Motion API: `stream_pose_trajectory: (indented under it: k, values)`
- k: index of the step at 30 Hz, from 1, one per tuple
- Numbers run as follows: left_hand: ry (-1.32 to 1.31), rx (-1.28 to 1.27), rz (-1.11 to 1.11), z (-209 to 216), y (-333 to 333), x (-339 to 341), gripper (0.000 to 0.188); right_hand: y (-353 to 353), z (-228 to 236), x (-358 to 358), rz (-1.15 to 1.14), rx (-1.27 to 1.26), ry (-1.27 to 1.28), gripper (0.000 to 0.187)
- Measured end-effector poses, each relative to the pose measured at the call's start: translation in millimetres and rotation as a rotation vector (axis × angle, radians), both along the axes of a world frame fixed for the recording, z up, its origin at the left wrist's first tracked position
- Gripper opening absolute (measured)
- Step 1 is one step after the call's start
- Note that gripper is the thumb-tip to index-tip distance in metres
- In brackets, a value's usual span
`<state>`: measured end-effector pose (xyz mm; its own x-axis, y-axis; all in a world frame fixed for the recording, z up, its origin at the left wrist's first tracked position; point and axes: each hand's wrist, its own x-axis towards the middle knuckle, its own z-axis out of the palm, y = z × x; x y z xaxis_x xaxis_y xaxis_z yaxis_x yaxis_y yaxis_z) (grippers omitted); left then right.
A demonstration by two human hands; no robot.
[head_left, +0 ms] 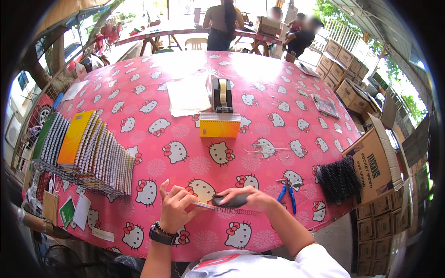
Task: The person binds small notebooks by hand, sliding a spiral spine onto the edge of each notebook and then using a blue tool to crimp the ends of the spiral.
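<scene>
A thin spiral notebook [203, 204] is held edge-on above the near middle of the table, with its dark wire coil [238, 211] stretching to the right. My left hand [180, 205] pinches its left end. In my right hand [258, 199] is a dark grey rounded hand tool [232, 200], lying along the notebook's coil edge; its working end is hidden. To the right of that hand lie blue-handled pliers [288, 197]. Farther up the table stands a small stack of yellow-orange notebooks [219, 126], just in front of a black tape dispenser [222, 96].
Tall rows of spiral notebooks [95, 150] fill the left side. Black coils [338, 180] are heaped at the right beside an open carton [374, 160]. Clear plastic sheets [189, 96] lie on the pink tablecloth [153, 169]. People stand around a far table [185, 31].
</scene>
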<state>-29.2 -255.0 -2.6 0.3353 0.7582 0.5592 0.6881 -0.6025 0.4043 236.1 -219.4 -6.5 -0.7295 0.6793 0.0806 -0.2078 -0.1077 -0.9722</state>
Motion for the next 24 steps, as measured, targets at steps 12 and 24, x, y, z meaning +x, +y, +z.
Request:
stream_pose_trajectory:
  k: [12,24]
  values:
    - [-0.017,-0.007,0.006,7,-2,8,0.024,3,18,-7,-0.106,0.247,-0.361,0.045]
    - [-0.929,-0.674,-0.152,-45,7,-8,0.091,3,25,-29,-0.019,0.259,-0.375,0.048]
